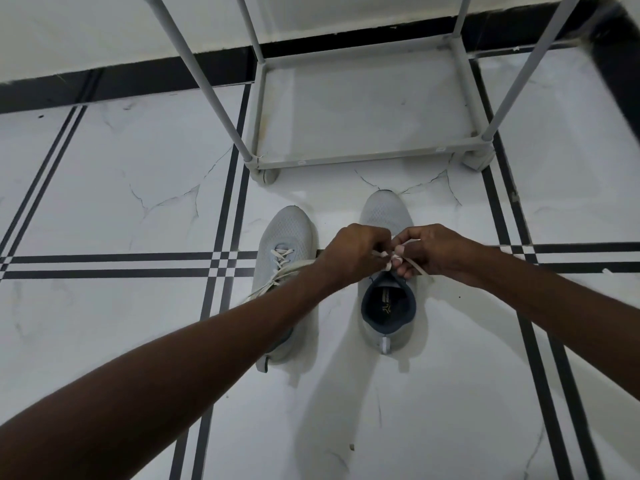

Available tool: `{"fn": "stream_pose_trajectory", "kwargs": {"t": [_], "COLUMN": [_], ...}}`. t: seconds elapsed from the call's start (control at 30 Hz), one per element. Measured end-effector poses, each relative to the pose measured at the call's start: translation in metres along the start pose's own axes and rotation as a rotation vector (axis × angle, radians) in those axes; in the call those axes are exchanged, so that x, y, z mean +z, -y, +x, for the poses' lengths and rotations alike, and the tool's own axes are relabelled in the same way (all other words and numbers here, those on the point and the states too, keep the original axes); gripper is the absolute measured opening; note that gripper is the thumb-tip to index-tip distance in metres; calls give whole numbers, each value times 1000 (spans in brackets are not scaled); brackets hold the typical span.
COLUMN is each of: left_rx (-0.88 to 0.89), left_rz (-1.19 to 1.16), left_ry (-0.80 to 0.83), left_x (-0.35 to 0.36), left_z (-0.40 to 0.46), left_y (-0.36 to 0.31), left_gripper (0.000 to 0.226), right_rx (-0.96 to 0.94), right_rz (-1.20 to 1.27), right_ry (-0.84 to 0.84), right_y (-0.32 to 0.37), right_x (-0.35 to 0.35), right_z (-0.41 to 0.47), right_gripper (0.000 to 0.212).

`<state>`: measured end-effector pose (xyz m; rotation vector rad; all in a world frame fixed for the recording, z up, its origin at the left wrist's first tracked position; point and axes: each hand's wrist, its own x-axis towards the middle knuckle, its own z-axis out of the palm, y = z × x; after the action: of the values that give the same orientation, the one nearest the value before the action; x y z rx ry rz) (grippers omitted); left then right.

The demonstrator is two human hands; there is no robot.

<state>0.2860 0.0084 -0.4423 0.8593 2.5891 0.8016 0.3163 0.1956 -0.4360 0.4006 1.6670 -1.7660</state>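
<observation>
Pinching the lace (415, 266), the left hand (353, 252) and right hand (440, 249) work close together over the right shoe (386, 211) on the floor (138, 168), tying judged half-done and not yet drawn tight, while the left shoe (287, 230) beside it shows loose, splayed laces (277, 270).

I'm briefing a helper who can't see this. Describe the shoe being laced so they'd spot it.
A grey tube rack stands by the wall, with two grey shoes on the floor before it. Take the right shoe. Unlike the left shoe, the left hand and right hand pinch its lace and its dark blue opening shows.
</observation>
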Motion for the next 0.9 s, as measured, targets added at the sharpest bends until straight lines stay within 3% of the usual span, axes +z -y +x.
{"fn": "stream_pose_trajectory", "kwargs": {"t": [0.2, 0.33, 0.53, 0.63, 0.77, 0.9], "left_rx": [10, 84, -84, -112, -246, -369], "left_rz": [-35, 189, 343, 238, 90, 15], "left_ry": [-33, 4, -189, -221, -213, -190], "left_x": [-10, -6, 5, 7, 4, 4], "left_z": [2, -2, 3, 1, -11, -41], "left_y": [4, -3, -23, -27, -12, 13], "left_gripper": [14, 12, 18, 16, 19, 20], "right_rx": [5, 25, 82, -46, -291, -290], "right_rz": [21, 16, -89, -226, -826, -1068], "right_ry": [-37, -43, 101, -57, -454, -519], "right_y": [-7, -4, 5, 3, -9, -32], "right_x": [-7, -3, -6, -2, -18, -42], "right_z": [4, 3, 0, -1, 7, 4], "right_gripper": [16, 12, 25, 15, 4, 6]}}
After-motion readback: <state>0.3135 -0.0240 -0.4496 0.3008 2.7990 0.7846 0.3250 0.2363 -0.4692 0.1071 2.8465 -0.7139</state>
